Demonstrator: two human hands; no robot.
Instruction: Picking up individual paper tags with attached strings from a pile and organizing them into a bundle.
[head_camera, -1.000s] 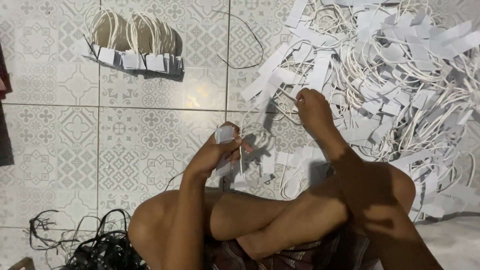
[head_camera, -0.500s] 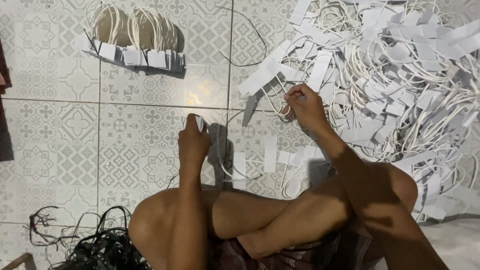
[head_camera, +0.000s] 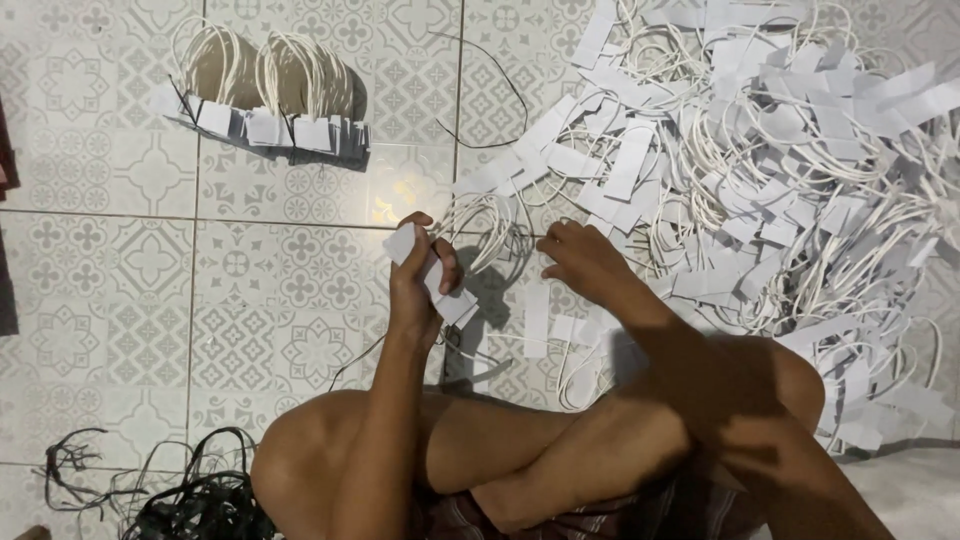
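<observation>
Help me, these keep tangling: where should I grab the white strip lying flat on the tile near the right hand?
Probably pinch the white strip at its near short end, coming from the knee side: it lies alone, lengthwise toward the person, clear of the cord pile beyond the right hand.

2 hands show: the left hand (head_camera: 420, 275) closed around 1 small stack of white paper tags (head_camera: 430, 272), the right hand (head_camera: 585, 262) resting fingers-down on the tiled floor (head_camera: 150, 330). At 11 o'clock lie 2 bundled sets of white cord loops (head_camera: 265, 95). At 2 o'clock spreads 1 heap of tagged white cords (head_camera: 780, 170), too many to count. At 7 o'clock sits 1 tangle of black cords (head_camera: 190, 500).
</observation>
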